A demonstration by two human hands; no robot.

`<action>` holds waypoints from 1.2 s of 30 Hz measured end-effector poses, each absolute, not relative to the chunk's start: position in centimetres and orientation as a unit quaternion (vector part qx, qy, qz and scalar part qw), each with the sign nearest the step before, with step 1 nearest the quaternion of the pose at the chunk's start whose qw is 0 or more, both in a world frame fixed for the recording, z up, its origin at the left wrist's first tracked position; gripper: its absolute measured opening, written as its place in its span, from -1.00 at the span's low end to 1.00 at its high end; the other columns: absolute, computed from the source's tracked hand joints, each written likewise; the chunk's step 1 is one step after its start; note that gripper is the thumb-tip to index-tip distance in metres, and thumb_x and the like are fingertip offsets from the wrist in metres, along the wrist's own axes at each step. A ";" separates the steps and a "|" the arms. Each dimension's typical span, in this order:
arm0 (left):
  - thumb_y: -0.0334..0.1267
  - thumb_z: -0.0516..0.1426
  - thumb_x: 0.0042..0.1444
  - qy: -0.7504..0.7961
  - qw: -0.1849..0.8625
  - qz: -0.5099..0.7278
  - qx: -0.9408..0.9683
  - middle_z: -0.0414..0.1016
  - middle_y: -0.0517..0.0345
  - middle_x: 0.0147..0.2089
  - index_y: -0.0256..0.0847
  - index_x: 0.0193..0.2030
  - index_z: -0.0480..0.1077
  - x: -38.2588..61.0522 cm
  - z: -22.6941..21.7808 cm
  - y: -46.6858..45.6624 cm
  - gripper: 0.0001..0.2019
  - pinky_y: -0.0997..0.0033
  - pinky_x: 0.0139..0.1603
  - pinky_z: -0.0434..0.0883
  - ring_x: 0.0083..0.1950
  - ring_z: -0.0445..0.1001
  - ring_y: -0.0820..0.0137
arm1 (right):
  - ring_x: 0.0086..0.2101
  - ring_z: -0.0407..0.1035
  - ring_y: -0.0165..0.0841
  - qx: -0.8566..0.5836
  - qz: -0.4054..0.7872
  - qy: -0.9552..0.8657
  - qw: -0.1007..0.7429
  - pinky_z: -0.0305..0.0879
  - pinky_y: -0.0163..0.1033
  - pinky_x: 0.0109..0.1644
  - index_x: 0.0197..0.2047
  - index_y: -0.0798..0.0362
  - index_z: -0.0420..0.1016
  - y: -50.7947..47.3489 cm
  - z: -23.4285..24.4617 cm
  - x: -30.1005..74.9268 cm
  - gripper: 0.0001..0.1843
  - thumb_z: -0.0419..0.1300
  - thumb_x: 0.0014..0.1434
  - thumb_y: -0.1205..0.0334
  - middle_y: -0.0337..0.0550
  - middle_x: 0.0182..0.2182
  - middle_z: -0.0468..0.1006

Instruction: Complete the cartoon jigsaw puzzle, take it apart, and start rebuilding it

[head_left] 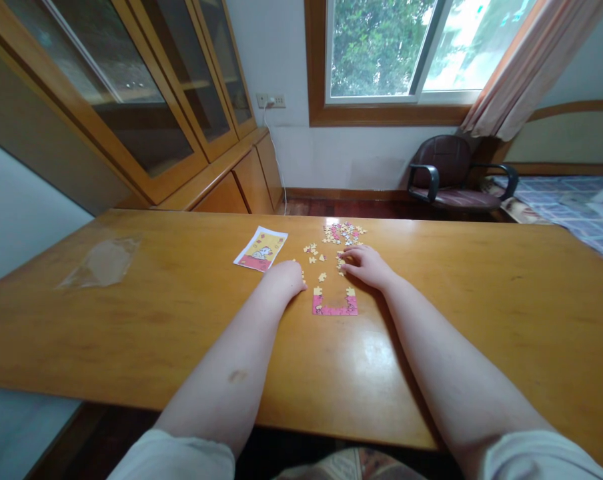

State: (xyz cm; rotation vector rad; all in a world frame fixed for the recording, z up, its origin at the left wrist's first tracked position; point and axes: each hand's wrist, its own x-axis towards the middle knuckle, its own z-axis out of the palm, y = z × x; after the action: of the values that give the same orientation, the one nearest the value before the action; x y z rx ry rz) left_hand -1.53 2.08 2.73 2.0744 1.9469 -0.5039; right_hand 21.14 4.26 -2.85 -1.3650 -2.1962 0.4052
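Observation:
My left hand [287, 279] rests on the table beside a few yellow puzzle pieces [303, 275]. Its back faces me and hides most of the fingers, so whether they hold a piece does not show. My right hand [366, 265] lies with thumb and fingers apart at a small column of yellow pieces [340, 262], touching it. Between the hands is a loose yellow piece [322, 277], with several more pieces [311, 250] farther back. Nearer to me, a joined U-shaped puzzle border [334, 311] has a pink bottom and yellow upper ends.
A pile of mixed pieces [342, 233] lies near the table's far edge. The picture card [261, 249] is left of the pieces; a clear plastic bag [104, 262] lies farther left on the wooden table [181, 313]. Beyond stand a cabinet [221, 153] and an armchair [446, 167].

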 end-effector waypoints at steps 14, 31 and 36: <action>-0.32 0.18 -0.04 0.665 0.102 -0.114 0.731 0.53 -0.13 -0.07 -0.20 -0.16 0.51 -0.8 3.8 1.1 -0.75 0.19 -0.10 0.44 -0.03 0.49 0.08 | -0.08 0.38 -0.22 -0.501 0.155 -0.810 0.263 0.23 -0.06 0.11 -0.12 0.04 0.54 4.2 -2.7 21.1 -0.73 0.23 0.10 0.16 -0.06 -0.10 0.55; -0.34 0.11 0.02 0.630 0.097 -0.123 0.761 0.55 -0.11 -0.09 -0.18 -0.19 0.53 -0.6 3.8 0.9 -0.77 0.25 -0.06 0.43 -0.07 0.51 0.15 | -0.08 0.38 -0.24 -0.500 0.162 -0.807 0.269 0.23 -0.08 0.10 -0.16 0.02 0.55 4.4 -2.9 21.3 -0.76 0.21 0.11 0.14 -0.06 -0.11 0.55; -0.31 0.11 -0.01 0.601 0.134 -0.130 0.777 0.57 -0.10 -0.12 -0.19 -0.24 0.54 -0.4 3.8 0.8 -0.78 0.30 -0.12 0.44 -0.13 0.53 0.17 | -0.07 0.38 -0.24 -0.501 0.161 -0.808 0.267 0.22 -0.07 0.12 -0.16 0.01 0.56 4.4 -2.8 21.3 -0.76 0.21 0.11 0.14 -0.08 -0.09 0.55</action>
State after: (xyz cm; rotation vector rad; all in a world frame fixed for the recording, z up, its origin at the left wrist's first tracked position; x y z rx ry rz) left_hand -0.45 0.78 3.83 2.2527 1.7440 -0.3765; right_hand 21.29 4.35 -2.80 -1.3511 -2.1802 0.4338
